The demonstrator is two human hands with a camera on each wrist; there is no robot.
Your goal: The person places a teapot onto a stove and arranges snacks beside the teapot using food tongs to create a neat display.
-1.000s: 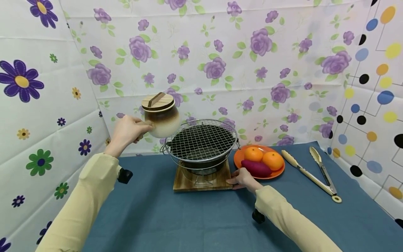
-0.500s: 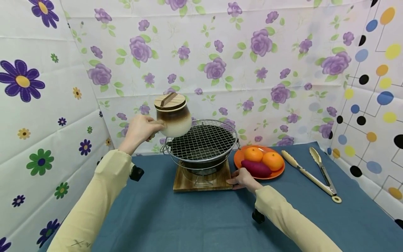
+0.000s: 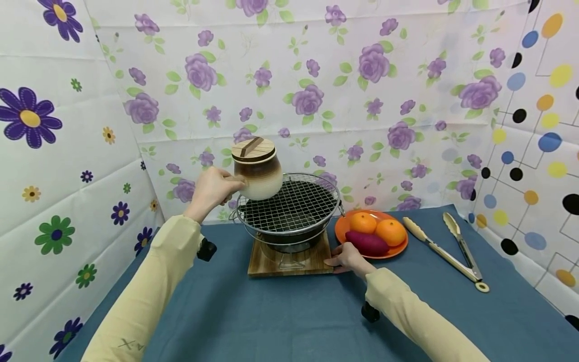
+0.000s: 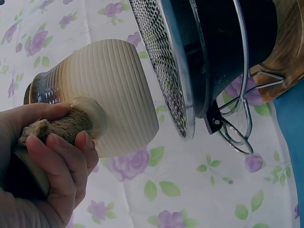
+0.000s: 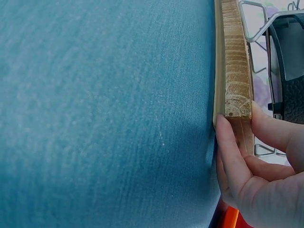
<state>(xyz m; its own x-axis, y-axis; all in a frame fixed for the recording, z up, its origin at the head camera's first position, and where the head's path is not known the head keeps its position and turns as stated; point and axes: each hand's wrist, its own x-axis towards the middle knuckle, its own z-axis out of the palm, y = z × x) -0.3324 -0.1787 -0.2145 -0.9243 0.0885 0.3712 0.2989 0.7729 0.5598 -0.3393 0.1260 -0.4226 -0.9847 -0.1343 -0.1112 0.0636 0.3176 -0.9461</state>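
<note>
My left hand [image 3: 214, 190] grips the side handle [image 4: 71, 126], wrapped in rough twine, of a ceramic teapot [image 3: 259, 178]. The pot has a brown top fading to cream and a flat wooden lid [image 3: 253, 150]. It is held in the air over the left part of a round wire mesh [image 3: 298, 206] on a black tabletop grill [image 3: 289, 237]. In the left wrist view a gap shows between pot base and mesh. Under the grill lies a wooden board [image 3: 312, 264]; my right hand [image 3: 348, 257] pinches its front right corner, thumb on top and fingers beneath.
An orange plate [image 3: 341, 239] with two oranges [image 3: 391, 232] and a purple sweet potato [image 3: 367, 243] stands just right of the board. Farther right lie spread tongs [image 3: 452, 259]. A blue cloth [image 3: 280, 317] covers the table; a flowered sheet [image 3: 271, 100] hangs behind.
My left hand has carried the teapot to the right, from beside the grill to above its left part, and lately a little lower. The right hand has stayed at the board's corner.
</note>
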